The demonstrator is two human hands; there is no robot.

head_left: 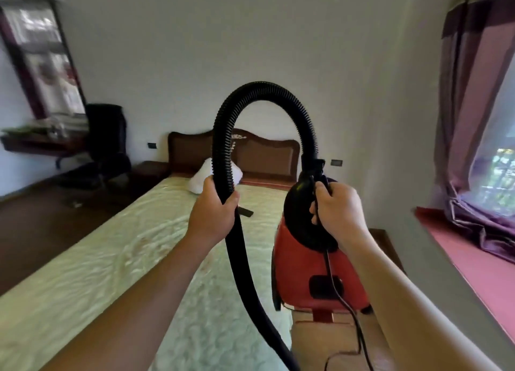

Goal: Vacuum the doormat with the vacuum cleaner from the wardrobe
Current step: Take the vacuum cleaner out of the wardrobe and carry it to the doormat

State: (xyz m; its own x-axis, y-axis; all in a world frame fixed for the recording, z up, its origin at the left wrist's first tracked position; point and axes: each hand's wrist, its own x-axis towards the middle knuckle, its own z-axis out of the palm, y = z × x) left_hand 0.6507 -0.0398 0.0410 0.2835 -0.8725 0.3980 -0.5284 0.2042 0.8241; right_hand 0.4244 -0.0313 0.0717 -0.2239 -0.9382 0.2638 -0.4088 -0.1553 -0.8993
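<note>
Beside the pale green bed (111,245), my right hand (337,206) grips the red plastic vacuum cleaner (301,273), my left hand (214,209) its ribbed black hose (264,90); mid-carry; next, find the unseen doormat.

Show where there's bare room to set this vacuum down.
The bed is bare from the pillow to its near end, left of the hose. The pink windowsill is bare beside the curtain. The desk by the chair is cluttered.

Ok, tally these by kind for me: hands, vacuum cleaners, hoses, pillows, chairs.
Hands: 2, left hand gripping the hose, right hand gripping the vacuum cleaner
Vacuum cleaners: 1
Hoses: 1
Pillows: 1, the pillow on the bed
Chairs: 1, the chair at far left
Total: 6
</note>
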